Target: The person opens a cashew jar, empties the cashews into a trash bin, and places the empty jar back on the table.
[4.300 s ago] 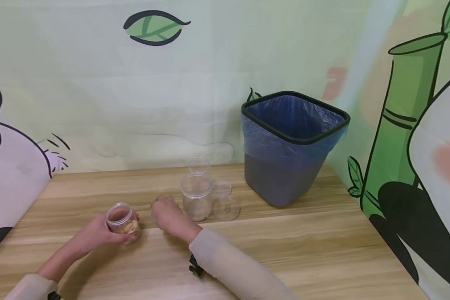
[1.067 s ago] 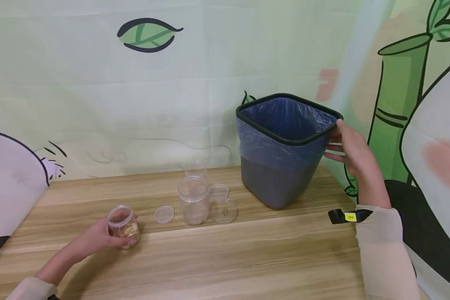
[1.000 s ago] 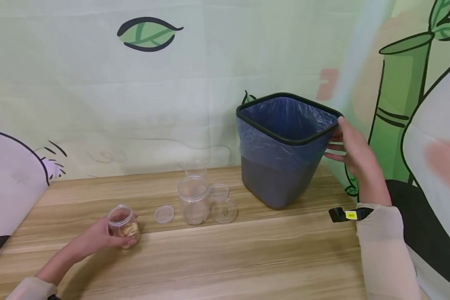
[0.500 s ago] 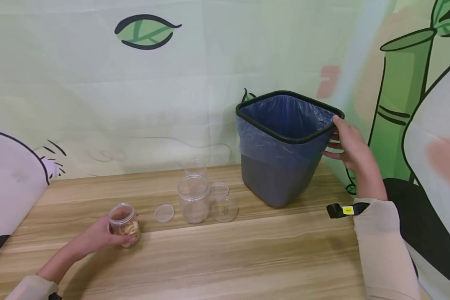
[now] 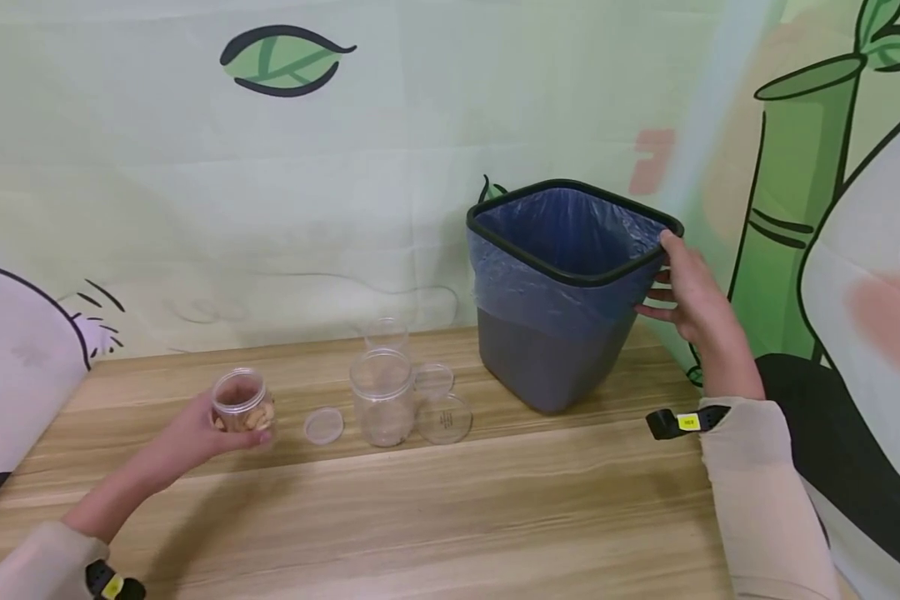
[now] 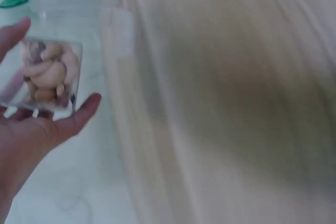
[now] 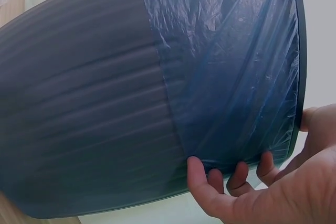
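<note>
My left hand (image 5: pixel 195 437) grips a small clear jar (image 5: pixel 242 400) without a lid, raised a little above the table. Pale curved nuts (image 6: pixel 50 74), cashews by their shape, fill its lower part in the left wrist view. At the right, my right hand (image 5: pixel 701 304) holds the corner of a dark grey trash can (image 5: pixel 547 358) lined with a blue bag. Its thumb lies on the black rim, and the bent fingertips (image 7: pixel 195 166) press the bagged side in the right wrist view.
A large clear jar (image 5: pixel 382 408) stands mid-table, with a smaller clear container (image 5: pixel 386 333) behind it. Clear round lids lie around it: a small lid (image 5: pixel 323 426) left, a large lid (image 5: pixel 445 419) and another lid (image 5: pixel 435 379) right. A printed cloth (image 5: pixel 330 200) hangs behind the table.
My left hand has lifted the jar of nuts off the table. Earlier, my right hand left the small lid on the table and went to the trash can, where it stays.
</note>
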`<state>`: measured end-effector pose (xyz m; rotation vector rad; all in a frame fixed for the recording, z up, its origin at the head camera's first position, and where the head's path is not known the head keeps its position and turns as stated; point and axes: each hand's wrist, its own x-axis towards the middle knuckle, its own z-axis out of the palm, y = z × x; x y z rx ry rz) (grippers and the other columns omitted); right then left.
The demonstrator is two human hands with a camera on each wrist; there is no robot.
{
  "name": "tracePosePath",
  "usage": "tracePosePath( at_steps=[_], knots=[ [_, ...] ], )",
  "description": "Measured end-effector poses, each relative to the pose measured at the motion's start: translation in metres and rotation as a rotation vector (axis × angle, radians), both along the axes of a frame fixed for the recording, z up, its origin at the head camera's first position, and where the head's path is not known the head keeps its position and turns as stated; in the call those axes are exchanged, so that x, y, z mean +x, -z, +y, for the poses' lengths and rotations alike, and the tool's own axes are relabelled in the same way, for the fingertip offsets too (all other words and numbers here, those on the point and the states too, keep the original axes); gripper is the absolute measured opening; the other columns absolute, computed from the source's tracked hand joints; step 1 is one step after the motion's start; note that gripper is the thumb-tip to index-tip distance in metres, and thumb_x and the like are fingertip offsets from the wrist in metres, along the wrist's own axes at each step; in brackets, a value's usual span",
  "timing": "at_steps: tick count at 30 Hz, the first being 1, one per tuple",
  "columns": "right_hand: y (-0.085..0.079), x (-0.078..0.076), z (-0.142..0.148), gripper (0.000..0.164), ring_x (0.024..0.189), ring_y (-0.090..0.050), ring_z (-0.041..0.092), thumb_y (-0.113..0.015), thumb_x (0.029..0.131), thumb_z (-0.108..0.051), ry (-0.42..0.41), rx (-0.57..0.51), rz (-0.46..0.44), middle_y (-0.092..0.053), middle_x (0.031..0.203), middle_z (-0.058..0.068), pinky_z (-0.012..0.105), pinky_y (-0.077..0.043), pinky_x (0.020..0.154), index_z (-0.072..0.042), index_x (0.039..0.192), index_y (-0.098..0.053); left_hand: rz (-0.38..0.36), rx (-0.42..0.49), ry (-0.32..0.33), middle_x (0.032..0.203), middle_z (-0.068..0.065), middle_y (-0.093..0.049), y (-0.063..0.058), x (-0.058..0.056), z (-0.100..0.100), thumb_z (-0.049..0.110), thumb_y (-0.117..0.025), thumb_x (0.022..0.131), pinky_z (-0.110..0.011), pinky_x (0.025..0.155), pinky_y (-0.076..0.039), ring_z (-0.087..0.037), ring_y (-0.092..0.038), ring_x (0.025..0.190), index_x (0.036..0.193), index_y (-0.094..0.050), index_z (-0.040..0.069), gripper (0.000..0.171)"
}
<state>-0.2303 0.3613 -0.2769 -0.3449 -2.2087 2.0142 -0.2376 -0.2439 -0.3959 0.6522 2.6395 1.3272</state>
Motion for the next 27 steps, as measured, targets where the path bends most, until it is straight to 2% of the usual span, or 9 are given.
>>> tracePosePath(
  at_steps=[6,10,16,21,27],
  knots=[
    [-0.002,0.000,-0.001,0.045,0.079,-0.059,0.021,-0.038,0.104,-0.058,0.012,-0.051,0.017,-0.049,0.093,0.003,0.036,-0.061,0.075,-0.015,0.096,-0.049,0.077,-0.053,-0.023,0.114,-0.013,-0.064,-0.026,-0.001,0.018,0.019,-0.084,0.086,-0.026,0.077,-0.051,-0.014,-0.060,0.098,0.132,-0.054,0.002,0.058],
    [-0.002,0.000,-0.002,0.044,0.078,-0.059,0.020,-0.037,0.104,-0.057,0.008,-0.035,0.018,-0.049,0.093,0.004,0.036,-0.061,0.074,-0.015,0.098,-0.047,0.107,-0.084,-0.011,0.120,-0.017,-0.063,-0.046,-0.002,0.030,0.020,-0.083,0.086,-0.028,0.077,-0.053,-0.023,-0.060,0.103,0.136,-0.051,0.003,0.062],
    [-0.001,-0.001,-0.003,0.044,0.081,-0.059,0.020,-0.037,0.104,-0.058,-0.001,-0.049,0.008,-0.049,0.098,0.005,0.035,-0.060,0.075,-0.015,0.103,-0.045,0.132,-0.080,0.007,0.122,-0.021,-0.061,-0.090,-0.005,0.056,0.020,-0.082,0.088,-0.027,0.077,-0.054,-0.032,-0.059,0.109,0.136,-0.049,0.003,0.061],
    [-0.002,0.000,-0.004,0.048,0.090,-0.057,0.022,-0.035,0.103,-0.062,-0.024,-0.038,-0.016,-0.046,0.106,0.007,0.035,-0.060,0.080,-0.016,0.106,-0.046,0.165,-0.129,0.010,0.120,-0.018,-0.063,-0.124,-0.009,0.085,0.023,-0.082,0.088,-0.030,0.076,-0.053,-0.030,-0.060,0.106,0.134,-0.050,0.006,0.059],
    [-0.002,0.003,-0.001,0.049,0.103,-0.053,0.025,-0.031,0.102,-0.064,-0.066,-0.032,-0.055,-0.042,0.118,0.008,0.036,-0.058,0.089,-0.018,0.114,-0.045,0.186,-0.174,0.036,0.119,-0.015,-0.063,-0.159,-0.015,0.135,0.024,-0.084,0.086,-0.033,0.076,-0.053,-0.028,-0.061,0.102,0.129,-0.052,0.006,0.056]
  ],
)
